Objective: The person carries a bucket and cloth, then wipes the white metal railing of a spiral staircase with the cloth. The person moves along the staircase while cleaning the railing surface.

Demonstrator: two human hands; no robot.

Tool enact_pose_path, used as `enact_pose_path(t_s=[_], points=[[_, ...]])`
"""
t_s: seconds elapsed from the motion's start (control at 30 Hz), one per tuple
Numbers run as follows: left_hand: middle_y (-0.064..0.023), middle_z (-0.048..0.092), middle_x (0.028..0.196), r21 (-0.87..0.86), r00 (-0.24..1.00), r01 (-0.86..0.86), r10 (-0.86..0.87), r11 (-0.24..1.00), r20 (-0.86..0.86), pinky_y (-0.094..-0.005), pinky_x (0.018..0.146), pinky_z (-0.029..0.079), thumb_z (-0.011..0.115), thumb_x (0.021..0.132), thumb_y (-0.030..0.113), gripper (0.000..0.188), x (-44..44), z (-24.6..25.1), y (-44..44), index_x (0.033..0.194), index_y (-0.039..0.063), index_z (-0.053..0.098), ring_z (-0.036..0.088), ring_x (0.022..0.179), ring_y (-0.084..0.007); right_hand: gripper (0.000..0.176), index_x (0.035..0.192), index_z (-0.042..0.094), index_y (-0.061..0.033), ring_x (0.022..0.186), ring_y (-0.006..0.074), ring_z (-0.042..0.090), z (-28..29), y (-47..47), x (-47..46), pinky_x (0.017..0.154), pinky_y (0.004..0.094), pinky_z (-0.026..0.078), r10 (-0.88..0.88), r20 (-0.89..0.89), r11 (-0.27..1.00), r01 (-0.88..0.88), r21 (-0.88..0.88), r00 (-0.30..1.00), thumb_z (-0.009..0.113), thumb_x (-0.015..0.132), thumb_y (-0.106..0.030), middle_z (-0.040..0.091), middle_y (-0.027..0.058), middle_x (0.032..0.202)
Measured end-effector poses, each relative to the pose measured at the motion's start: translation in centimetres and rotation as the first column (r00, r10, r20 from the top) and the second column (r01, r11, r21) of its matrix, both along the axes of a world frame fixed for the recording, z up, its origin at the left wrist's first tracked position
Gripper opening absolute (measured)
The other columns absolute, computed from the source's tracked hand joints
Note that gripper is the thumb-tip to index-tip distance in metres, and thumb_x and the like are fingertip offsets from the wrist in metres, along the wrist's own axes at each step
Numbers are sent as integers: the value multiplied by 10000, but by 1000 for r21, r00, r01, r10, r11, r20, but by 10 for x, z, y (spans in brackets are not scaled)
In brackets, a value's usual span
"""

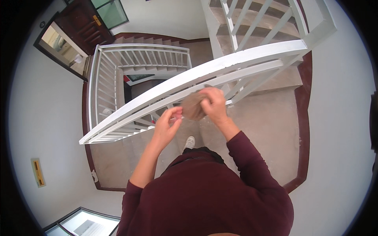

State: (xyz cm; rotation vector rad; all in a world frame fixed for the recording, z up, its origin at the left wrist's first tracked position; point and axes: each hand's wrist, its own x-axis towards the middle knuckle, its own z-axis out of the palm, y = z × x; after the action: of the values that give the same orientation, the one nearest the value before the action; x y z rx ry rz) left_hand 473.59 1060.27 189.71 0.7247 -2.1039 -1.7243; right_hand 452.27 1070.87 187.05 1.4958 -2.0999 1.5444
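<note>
My right hand (pixel 215 103) grips a soft brown-grey thing (pixel 192 106), perhaps a cloth, by its right side. It is blurred, so its exact kind is unclear. Close by its left edge is my left hand (pixel 169 125), fingers curled and thumb raised. Whether those fingertips touch or pinch anything is blurred. Both hands are just on my side of a white metal stair railing (pixel 189 77). Beneath its broad top rail runs a second, thinner rail (pixel 249 73), partly behind the brown-grey thing.
I stand on a concrete landing (pixel 265 124); my white shoe (pixel 190 142) shows below. Stairs (pixel 274 78) rise at the right. Past the railing is an open stairwell with a lower railing (pixel 144 48). A dark red door (pixel 84 23) stands at upper left, a window (pixel 85 224) at lower left.
</note>
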Motion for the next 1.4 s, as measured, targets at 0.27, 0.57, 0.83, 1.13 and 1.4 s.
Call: enact_pose_path(t_s=[0.27,0.57,0.83,1.13,1.4], points=[[-84,625,1231,179,980,59,-92,982,178,-285,940,491,606,965,73,354,24,-32,17,1314,32,566,604,1094,-136,281,1150,656,-13,1049,323,623,53,71,-186,944,416,484,-622,-58,780,611,-133,781,594,918,-158,651,163,1116],[-90,663,1199,226,980,167,-187,960,69,-317,949,505,617,943,96,338,3,-37,33,1277,47,607,629,1078,-165,207,1052,648,-58,1263,343,525,7,80,-225,1075,606,347,-536,-673,681,732,13,511,607,901,-192,646,125,1171],[-75,637,1192,215,981,172,-187,961,52,-291,960,502,600,966,52,327,6,-42,28,1290,15,580,615,1094,-136,317,1134,637,-94,1340,346,460,-55,11,-78,1141,625,265,-328,-503,862,471,186,800,689,823,-132,613,99,1249],[-71,631,1201,250,993,55,-79,967,88,-293,966,496,602,963,51,328,37,-39,26,1288,18,576,612,1078,-141,212,1046,674,-109,1300,296,523,-109,-56,67,1120,572,326,238,-345,903,-76,424,908,666,846,-182,669,72,1212],[-158,540,1348,-349,979,-187,204,918,14,-405,1065,410,715,887,205,513,33,-24,16,1359,74,561,481,1287,-311,246,1106,657,-33,835,220,612,-47,-12,101,750,309,487,214,789,890,-447,85,575,620,929,-200,634,104,935]])
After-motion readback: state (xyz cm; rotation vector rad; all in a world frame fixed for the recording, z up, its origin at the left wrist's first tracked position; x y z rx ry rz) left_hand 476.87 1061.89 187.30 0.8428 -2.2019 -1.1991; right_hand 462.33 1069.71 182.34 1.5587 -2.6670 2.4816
